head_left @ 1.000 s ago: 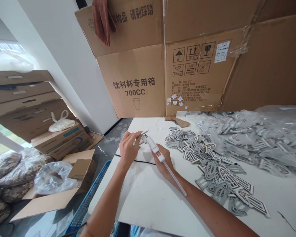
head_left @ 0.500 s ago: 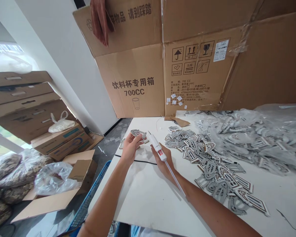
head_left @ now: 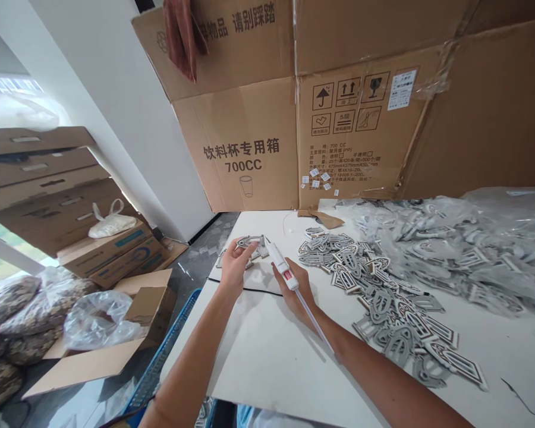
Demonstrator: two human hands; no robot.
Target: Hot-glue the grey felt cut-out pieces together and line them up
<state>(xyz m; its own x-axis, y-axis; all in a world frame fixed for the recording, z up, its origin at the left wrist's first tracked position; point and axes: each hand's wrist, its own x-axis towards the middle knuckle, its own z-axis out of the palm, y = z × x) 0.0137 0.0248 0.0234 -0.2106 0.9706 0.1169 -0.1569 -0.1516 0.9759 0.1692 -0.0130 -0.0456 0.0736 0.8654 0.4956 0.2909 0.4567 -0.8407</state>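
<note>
Since the earlier frame the white hot-glue pen (head_left: pixel 280 263) has tipped inward, its nozzle now just at the grey patterned cut-out (head_left: pixel 249 241). My left hand (head_left: pixel 234 267) is partly closed, pinching that cut-out; my right hand (head_left: pixel 294 287) curls round the pen, its clear stick trailing past the wrist. I judge this as working at the cut-out's edge, calling for a steady pinch. Beyond, on the white worktop (head_left: pixel 254 356), lies a heap of grey arched cut-outs (head_left: pixel 374 297), then a clear plastic bag of more (head_left: pixel 463 249), below a brown cardboard carton (head_left: pixel 245 154).
</note>
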